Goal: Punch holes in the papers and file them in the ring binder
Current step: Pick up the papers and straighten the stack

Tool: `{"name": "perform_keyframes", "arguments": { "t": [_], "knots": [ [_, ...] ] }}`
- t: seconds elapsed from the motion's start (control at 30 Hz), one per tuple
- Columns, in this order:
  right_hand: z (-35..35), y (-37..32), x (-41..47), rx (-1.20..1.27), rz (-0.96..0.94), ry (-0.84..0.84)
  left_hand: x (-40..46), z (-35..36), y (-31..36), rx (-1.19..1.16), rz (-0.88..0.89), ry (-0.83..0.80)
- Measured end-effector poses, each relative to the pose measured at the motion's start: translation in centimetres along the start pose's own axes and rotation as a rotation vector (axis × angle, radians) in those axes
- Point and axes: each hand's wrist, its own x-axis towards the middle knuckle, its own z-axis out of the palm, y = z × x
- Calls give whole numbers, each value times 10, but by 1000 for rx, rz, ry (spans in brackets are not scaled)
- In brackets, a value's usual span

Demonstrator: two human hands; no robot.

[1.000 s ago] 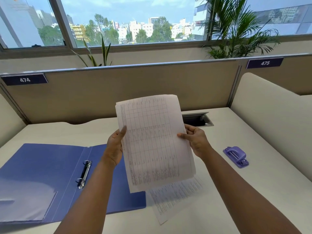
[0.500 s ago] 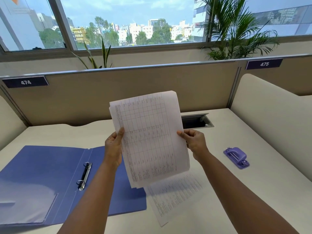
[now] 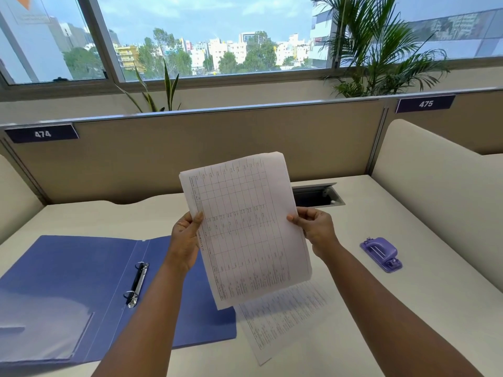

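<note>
At frame centre, the left hand (image 3: 185, 240) and right hand (image 3: 317, 227) pinch a sheaf of papers (image 3: 245, 227), now lower and squarer, unpunched; binder (image 3: 81, 281) lies open lower left, punch (image 3: 381, 253) right.

Beige desk (image 3: 353, 308), partition (image 3: 217, 148), daylit window (image 3: 206, 36), plants (image 3: 381, 47).

On the desk (image 3: 353, 336), a sheet (image 3: 285, 317) lies between the binder (image 3: 81, 281) on its left and the punch (image 3: 381, 254) on its right.
</note>
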Motion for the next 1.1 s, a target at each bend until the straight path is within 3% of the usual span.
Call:
{"name": "perform_keyframes", "arguments": {
  "t": [0.17,0.53,0.7,0.8,0.87,0.93,1.1],
  "knots": [
    [0,-1,-1,0,14,18,0,-2,0,5,-4,-40],
    [5,-4,-4,23,-6,11,-1,-4,-5,49,-54,34],
    [1,2,1,7,17,1,-1,-4,-4,110,-25,167],
    [-15,31,8,-338,108,140,0,-6,2,142,3,221],
    [-27,56,8,-826,188,85,0,-8,6,167,22,240],
    [-30,76,4,-1123,262,-12,1,-11,8,188,40,256],
    [-23,107,-10,-1371,370,-6,3,-15,8,246,52,257]
  ]
}}
